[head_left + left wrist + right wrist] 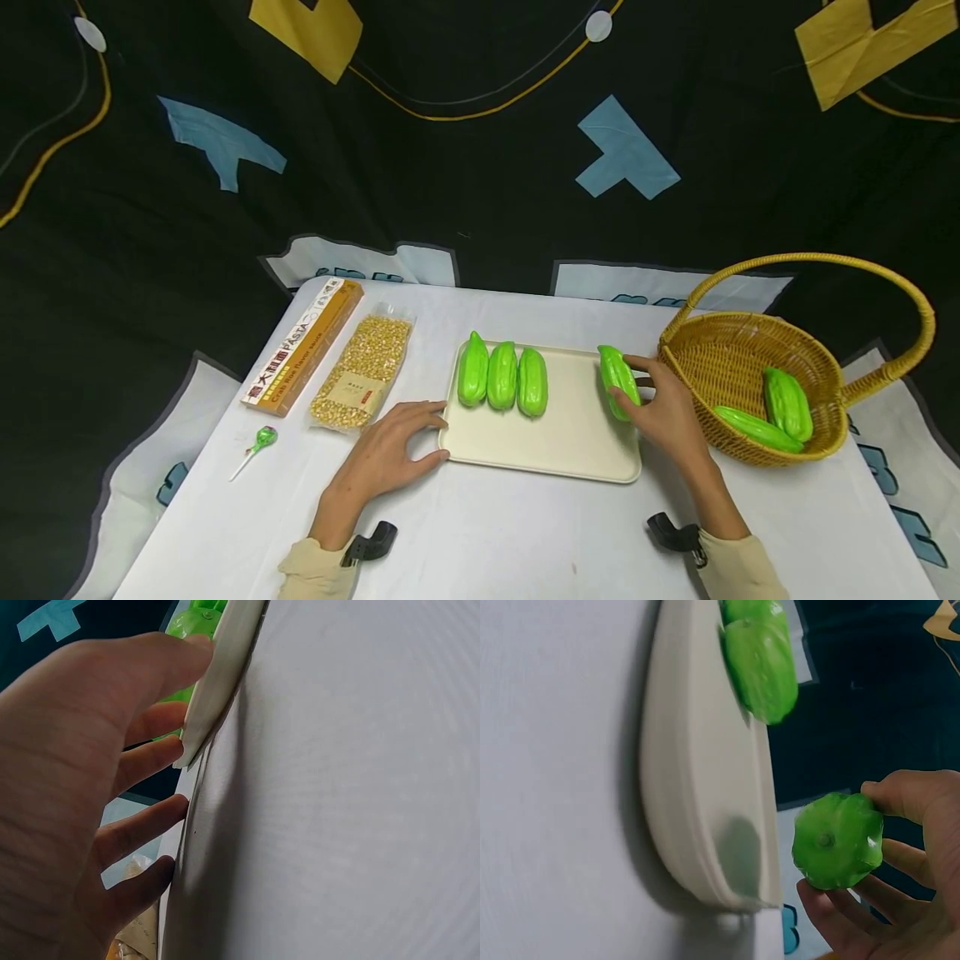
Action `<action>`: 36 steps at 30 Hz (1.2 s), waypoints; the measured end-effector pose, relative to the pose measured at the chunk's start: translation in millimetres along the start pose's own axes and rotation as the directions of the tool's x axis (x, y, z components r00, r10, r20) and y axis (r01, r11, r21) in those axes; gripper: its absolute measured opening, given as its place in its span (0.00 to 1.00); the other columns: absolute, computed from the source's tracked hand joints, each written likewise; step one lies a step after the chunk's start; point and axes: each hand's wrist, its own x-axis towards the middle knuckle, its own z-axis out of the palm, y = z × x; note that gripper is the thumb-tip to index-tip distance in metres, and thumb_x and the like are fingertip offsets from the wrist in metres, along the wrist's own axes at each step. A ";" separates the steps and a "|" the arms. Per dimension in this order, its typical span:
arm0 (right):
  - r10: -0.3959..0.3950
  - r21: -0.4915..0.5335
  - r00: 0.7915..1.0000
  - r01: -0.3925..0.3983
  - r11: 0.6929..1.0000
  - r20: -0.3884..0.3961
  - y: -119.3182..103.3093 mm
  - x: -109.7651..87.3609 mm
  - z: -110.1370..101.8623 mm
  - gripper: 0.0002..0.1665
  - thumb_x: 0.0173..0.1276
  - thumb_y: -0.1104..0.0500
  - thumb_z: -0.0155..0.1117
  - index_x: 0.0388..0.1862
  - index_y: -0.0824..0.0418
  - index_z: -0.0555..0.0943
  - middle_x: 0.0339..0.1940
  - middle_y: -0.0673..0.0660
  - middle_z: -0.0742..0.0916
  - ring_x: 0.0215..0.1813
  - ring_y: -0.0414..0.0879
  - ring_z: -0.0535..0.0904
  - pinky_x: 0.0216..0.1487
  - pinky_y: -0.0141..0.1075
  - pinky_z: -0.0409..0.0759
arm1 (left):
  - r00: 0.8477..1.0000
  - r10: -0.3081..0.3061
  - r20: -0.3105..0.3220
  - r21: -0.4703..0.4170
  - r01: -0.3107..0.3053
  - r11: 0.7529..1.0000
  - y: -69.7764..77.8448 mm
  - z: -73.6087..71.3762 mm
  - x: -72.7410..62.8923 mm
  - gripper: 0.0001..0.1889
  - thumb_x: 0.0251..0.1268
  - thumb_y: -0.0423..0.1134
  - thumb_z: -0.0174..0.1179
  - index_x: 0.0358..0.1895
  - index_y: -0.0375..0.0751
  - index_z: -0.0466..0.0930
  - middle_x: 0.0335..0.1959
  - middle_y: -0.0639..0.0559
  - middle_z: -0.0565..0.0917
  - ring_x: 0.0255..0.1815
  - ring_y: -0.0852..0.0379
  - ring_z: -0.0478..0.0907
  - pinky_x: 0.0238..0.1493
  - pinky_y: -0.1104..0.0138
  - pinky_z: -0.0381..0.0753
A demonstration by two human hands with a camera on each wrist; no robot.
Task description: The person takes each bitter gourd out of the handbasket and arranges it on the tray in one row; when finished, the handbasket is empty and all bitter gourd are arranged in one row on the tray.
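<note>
My right hand (667, 408) pinches a ridged green gourd (617, 382) between thumb and fingers, over the right end of a cream tray (540, 454). The right wrist view shows this gourd (836, 841) end-on, raised above the tray floor (724, 772), where a shadow falls. Three similar gourds (502, 377) lie side by side on the tray's left half. At the tray's left edge, my left hand (390, 450) has its fingers spread and fairly straight, with thumb and fingertips at the rim (217, 682). Two more gourds (787, 404) lie in a wicker basket (727, 342).
The basket's tall handle (810, 260) arches up at the right. Left of the tray lie a bag of corn kernels (367, 358), a pasta box (303, 346) and a green-wrapped lollipop (264, 437). A dark patterned cloth (480, 192) hangs behind the white table.
</note>
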 end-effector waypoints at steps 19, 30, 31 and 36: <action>-0.024 0.029 0.998 0.022 0.999 0.059 -13.7 8.3 43.2 0.35 0.69 0.58 0.79 0.71 0.65 0.78 0.65 0.68 0.84 0.57 0.65 0.87 0.53 0.58 0.90 | 1.000 0.000 -0.002 0.003 0.000 1.000 0.1 1.4 -0.2 0.20 0.62 0.54 0.79 0.55 0.55 0.88 0.73 0.61 0.80 0.74 0.53 0.77 0.75 0.52 0.78; 0.006 0.027 0.997 -0.008 1.000 0.082 -15.9 6.4 55.6 0.35 0.69 0.55 0.80 0.71 0.63 0.79 0.65 0.67 0.85 0.57 0.63 0.88 0.53 0.58 0.89 | 1.000 0.001 -0.001 0.008 -0.001 1.000 2.4 -0.5 1.0 0.20 0.62 0.54 0.79 0.54 0.54 0.89 0.73 0.59 0.81 0.74 0.52 0.77 0.75 0.52 0.78; 0.006 0.029 0.997 -0.009 1.000 0.082 -16.1 6.7 57.1 0.35 0.69 0.55 0.80 0.71 0.64 0.79 0.65 0.68 0.85 0.57 0.63 0.88 0.53 0.58 0.89 | 1.000 0.001 0.000 0.007 -0.001 1.000 2.4 -0.6 0.9 0.20 0.62 0.54 0.79 0.54 0.54 0.89 0.73 0.59 0.81 0.74 0.52 0.77 0.75 0.52 0.78; 0.015 0.024 0.996 -0.017 1.000 0.084 -19.9 8.9 63.5 0.35 0.69 0.54 0.80 0.71 0.65 0.79 0.63 0.69 0.86 0.57 0.62 0.88 0.55 0.57 0.89 | 1.000 -0.005 0.001 0.007 0.005 1.000 1.6 -0.3 0.6 0.21 0.62 0.54 0.79 0.54 0.54 0.88 0.73 0.59 0.81 0.74 0.52 0.77 0.75 0.52 0.77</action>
